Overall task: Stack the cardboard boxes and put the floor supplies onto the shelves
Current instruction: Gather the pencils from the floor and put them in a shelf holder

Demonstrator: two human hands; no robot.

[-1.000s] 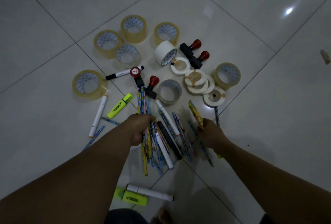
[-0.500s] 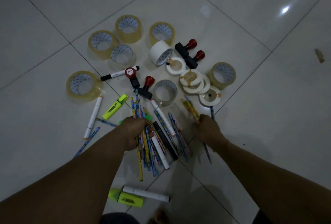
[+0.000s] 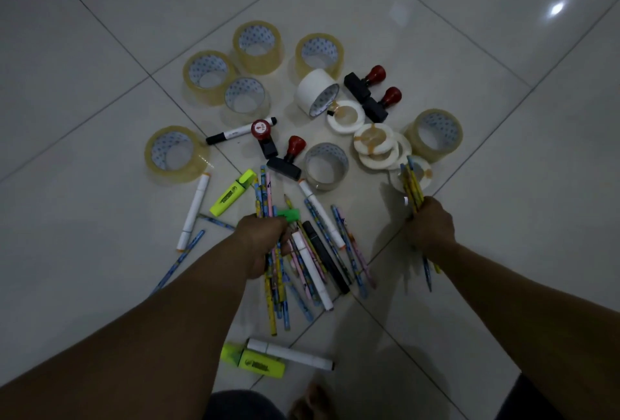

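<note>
Pencils point(image 3: 263, 191): left hand point(image 3: 265, 240) clasps one bunch in its grip, right hand point(image 3: 431, 226) another, beside four stamps point(image 3: 288, 158).

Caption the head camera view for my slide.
Left hand and right hand each grip a bundle of pencils amid tape rolls, stamps and markers on the tiled floor.

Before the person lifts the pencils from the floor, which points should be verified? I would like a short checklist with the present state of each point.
1. Left hand grips the left bundle of pencils: ok.
2. Right hand grips the right bundle of pencils: ok.
3. All pencils gathered: not ok; loose pencils lie on the floor between the hands.
4. Left bundle tidy: not ok; its ends are uneven.
5. Shelf ready: cannot tell; no shelf in view.
</note>
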